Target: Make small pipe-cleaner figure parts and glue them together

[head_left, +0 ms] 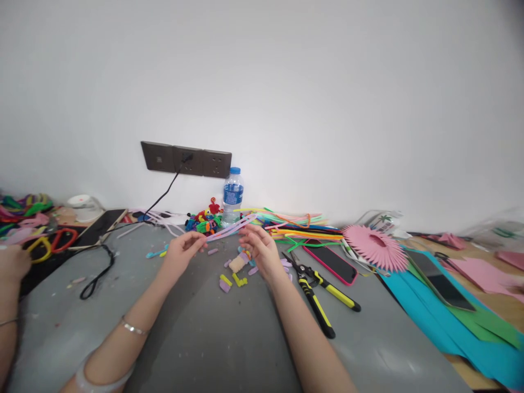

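Note:
Light purple fuzzy stems stretch between my two hands above the grey table. My left hand pinches their left end, fingertips pressed together. At their right end is my right hand, thumb and fingers closed around the stems near the bend. Just below the hands lie a beige fuzzy piece, a yellow piece and a purple-and-yellow piece, with small purple bits around them. Yellow-and-black pliers rest to the right of my right forearm.
A water bottle stands by the wall, beside small colourful figures. Bundled stems, a pink-cased phone and a pink paper rosette lie rightward. At far left, another person's hand is near scissors.

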Demonstrator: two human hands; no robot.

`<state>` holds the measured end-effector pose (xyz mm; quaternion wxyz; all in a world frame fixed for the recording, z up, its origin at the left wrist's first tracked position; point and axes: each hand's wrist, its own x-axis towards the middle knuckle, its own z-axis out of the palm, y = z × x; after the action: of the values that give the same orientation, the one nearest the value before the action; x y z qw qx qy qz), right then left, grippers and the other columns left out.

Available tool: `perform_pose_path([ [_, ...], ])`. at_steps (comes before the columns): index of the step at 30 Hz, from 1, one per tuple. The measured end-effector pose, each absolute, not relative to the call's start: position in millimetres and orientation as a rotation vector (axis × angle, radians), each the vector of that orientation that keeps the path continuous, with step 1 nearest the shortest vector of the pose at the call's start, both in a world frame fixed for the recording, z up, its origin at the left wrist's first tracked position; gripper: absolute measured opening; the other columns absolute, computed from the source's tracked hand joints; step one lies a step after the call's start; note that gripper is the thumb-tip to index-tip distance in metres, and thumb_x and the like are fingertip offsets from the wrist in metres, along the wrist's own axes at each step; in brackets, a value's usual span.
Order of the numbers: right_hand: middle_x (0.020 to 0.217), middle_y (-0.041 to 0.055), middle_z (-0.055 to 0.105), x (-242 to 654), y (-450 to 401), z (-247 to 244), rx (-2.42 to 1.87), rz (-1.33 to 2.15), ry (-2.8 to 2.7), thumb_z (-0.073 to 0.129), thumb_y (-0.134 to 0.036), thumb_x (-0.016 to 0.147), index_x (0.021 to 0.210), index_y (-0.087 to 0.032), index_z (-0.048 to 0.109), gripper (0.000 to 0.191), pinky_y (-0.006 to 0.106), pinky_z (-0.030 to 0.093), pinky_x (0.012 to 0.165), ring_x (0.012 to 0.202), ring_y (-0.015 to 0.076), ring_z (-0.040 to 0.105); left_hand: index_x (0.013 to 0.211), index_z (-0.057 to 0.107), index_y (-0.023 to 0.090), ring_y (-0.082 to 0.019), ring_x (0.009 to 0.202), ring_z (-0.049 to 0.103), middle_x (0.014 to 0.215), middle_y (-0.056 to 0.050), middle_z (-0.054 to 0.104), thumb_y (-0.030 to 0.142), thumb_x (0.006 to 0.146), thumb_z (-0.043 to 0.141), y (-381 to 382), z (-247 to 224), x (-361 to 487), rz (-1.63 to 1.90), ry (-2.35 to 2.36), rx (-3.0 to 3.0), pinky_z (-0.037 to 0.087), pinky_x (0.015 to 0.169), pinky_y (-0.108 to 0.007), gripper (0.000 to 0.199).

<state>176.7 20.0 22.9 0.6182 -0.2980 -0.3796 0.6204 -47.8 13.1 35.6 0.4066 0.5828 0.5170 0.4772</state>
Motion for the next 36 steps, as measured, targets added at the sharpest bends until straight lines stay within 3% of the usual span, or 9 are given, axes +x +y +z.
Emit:
perform_pose_path([
  [4, 0.057, -0.0051, 0.058, 176.7, 21.2, 21.1, -0.700, 1.400, -0.887, 0.083, -0.040, 0.064, 0.090, -0.019, 0.069, 0.036, 0.019, 0.040, 0.043, 0.047, 0.0079, 0.051, 0.077, 0.068, 0.017, -0.017, 0.063, 0.061, 0.069, -0.004, 0.070, 0.049, 0.075, 0.066, 9.9, 33.2, -43.8, 1.123, 1.261, 1.612, 0.045, 0.059, -0.025, 0.032],
  [7, 0.047, -0.0080, 0.045, 176.0, 21.5, 19.1, -0.707, 1.412, -0.910, 0.081, -0.045, 0.067, 0.082, -0.016, 0.069, 0.034, 0.018, 0.029, 0.037, 0.041, 0.0063, 0.044, 0.079, 0.070, 0.017, -0.018, 0.067, 0.062, 0.072, -0.003, 0.071, 0.044, 0.077, 0.065, 6.7, 32.9, -39.9, 1.034, 1.239, 1.701, 0.045, 0.061, -0.025, 0.027],
  [21, 0.062, -0.0027, 0.057, 175.1, 20.3, 22.1, -0.746, 1.347, -0.858, 0.081, -0.050, 0.062, 0.074, -0.017, 0.070, 0.037, 0.022, 0.042, 0.046, 0.051, 0.0092, 0.052, 0.072, 0.066, 0.017, -0.017, 0.066, 0.059, 0.071, -0.002, 0.066, 0.045, 0.075, 0.067, 6.5, 34.0, -37.7, 1.016, 1.284, 1.722, 0.044, 0.058, -0.024, 0.028],
  [27, 0.061, -0.0025, 0.055, 176.1, 18.4, 24.3, -0.759, 1.306, -0.934, 0.074, -0.052, 0.069, 0.088, -0.018, 0.073, 0.040, 0.025, 0.041, 0.050, 0.052, 0.0104, 0.048, 0.073, 0.064, 0.018, -0.013, 0.057, 0.052, 0.062, 0.001, 0.059, 0.047, 0.074, 0.067, 6.6, 37.0, -38.6, 1.030, 1.199, 1.640, 0.042, 0.054, -0.022, 0.030],
  [33, 0.065, -0.0041, 0.052, 186.2, 16.7, 37.8, -0.718, 1.124, -0.970, 0.067, -0.043, 0.079, 0.104, -0.022, 0.067, 0.034, 0.024, 0.039, 0.051, 0.052, 0.0095, 0.044, 0.071, 0.063, 0.017, -0.013, 0.056, 0.051, 0.060, 0.001, 0.060, 0.049, 0.067, 0.073, 14.5, 30.1, -45.3, 1.135, 1.166, 1.472, 0.044, 0.056, -0.024, 0.034],
  [36, 0.065, -0.0049, 0.051, 200.2, 16.2, 53.1, -0.698, 0.976, -0.855, 0.068, -0.041, 0.079, 0.102, -0.022, 0.064, 0.030, 0.022, 0.038, 0.050, 0.051, 0.0083, 0.043, 0.072, 0.064, 0.017, -0.013, 0.057, 0.053, 0.060, 0.001, 0.061, 0.049, 0.065, 0.076, 14.0, 31.6, -46.1, 1.178, 1.194, 1.404, 0.044, 0.058, -0.024, 0.035],
])
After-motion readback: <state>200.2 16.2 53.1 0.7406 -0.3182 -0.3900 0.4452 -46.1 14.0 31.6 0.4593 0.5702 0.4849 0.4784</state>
